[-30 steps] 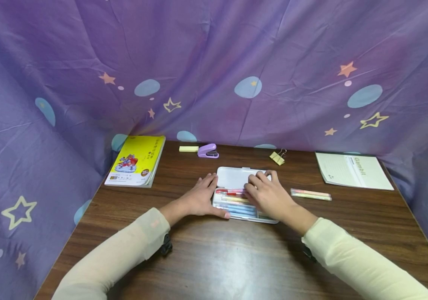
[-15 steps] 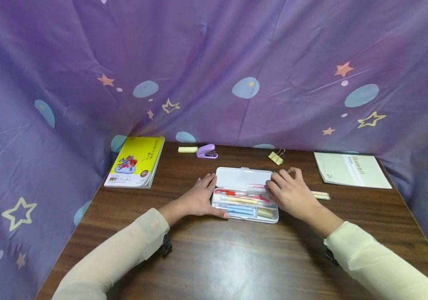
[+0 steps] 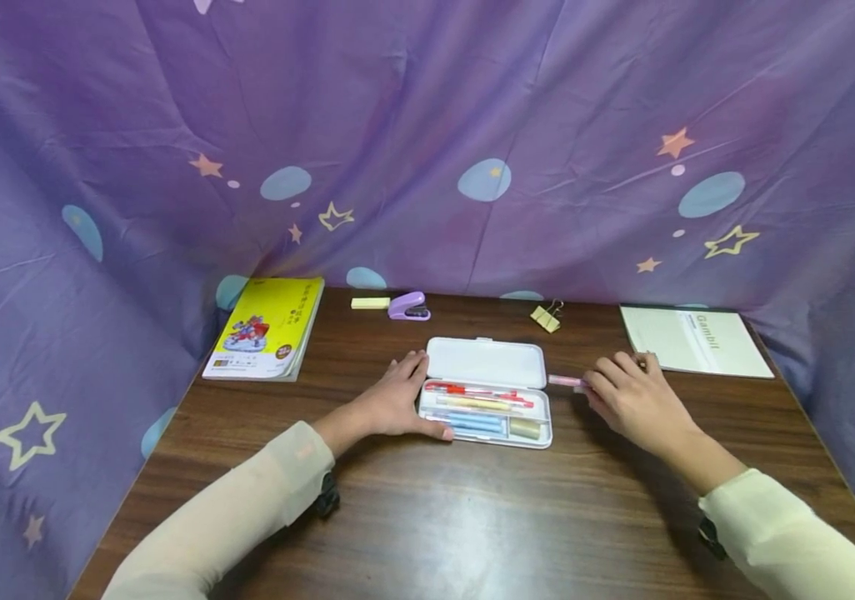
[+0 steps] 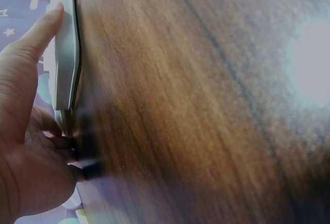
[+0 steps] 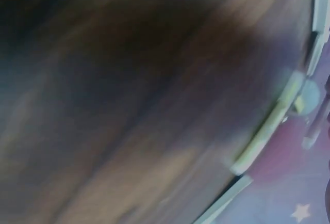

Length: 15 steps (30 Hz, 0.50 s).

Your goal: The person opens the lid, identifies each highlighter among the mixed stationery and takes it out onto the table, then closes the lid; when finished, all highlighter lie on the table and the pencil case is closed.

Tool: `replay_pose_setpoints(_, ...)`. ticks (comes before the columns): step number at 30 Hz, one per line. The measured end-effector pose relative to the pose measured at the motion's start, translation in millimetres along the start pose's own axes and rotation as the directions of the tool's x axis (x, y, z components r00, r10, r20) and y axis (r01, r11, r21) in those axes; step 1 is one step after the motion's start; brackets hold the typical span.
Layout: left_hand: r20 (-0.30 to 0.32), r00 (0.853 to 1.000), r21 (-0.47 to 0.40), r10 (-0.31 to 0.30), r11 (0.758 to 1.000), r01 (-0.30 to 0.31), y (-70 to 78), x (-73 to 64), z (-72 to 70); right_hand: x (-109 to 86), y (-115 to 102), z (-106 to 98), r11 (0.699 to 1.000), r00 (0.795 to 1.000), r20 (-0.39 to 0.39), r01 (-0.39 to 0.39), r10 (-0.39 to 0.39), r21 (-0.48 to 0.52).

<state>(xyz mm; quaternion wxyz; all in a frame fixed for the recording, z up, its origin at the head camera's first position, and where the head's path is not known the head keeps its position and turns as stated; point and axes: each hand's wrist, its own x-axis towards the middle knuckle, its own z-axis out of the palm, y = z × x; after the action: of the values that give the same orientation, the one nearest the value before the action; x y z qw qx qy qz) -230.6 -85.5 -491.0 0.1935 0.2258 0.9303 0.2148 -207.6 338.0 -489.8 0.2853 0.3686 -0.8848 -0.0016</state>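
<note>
A white pencil case [image 3: 486, 364] lies with its lid folded back on the table. In it are red pens [image 3: 472, 390], a pale yellow pen [image 3: 483, 403], light blue pens [image 3: 476, 423] and a small beige block [image 3: 525, 428]. My left hand [image 3: 395, 402] rests against the case's left end, fingers extended at the side and thumb [image 4: 45, 30] along the front wall. To the right of the case, my right hand [image 3: 637, 400] pinches a pink pen [image 3: 566, 381]. In the right wrist view a yellow-green pen [image 5: 268, 126] lies on the table below it.
A yellow book [image 3: 266, 329] lies back left and a pale notebook [image 3: 697, 340] back right. Along the back stand a yellow sticky-note pad [image 3: 371, 304], a purple stapler [image 3: 408, 307] and a gold binder clip [image 3: 547, 317]. A purple curtain [image 3: 397, 125] hangs behind the table.
My right hand has moved right, out of the pencil case, carrying the pink pen over the pens on the table. My left hand has stayed at the case's left end.
</note>
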Motion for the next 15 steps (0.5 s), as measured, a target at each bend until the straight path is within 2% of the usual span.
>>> replay_pose_setpoints(7, 0.003, 1.000, -0.004, -0.007, 1.000, 0.007, 0.5, -1.1, 0.1, -27.9, 9.9, 1.4, 1.000, 1.000, -0.007, -0.019, 0.019, -0.024)
replay_pose_setpoints(15, 0.000, 1.000, 0.000, -0.014, 1.000, 0.014, 0.8, -0.2, 0.3, -43.6, 19.0, 6.2, 0.999, 1.000, -0.020, -0.006, 0.005, -0.037)
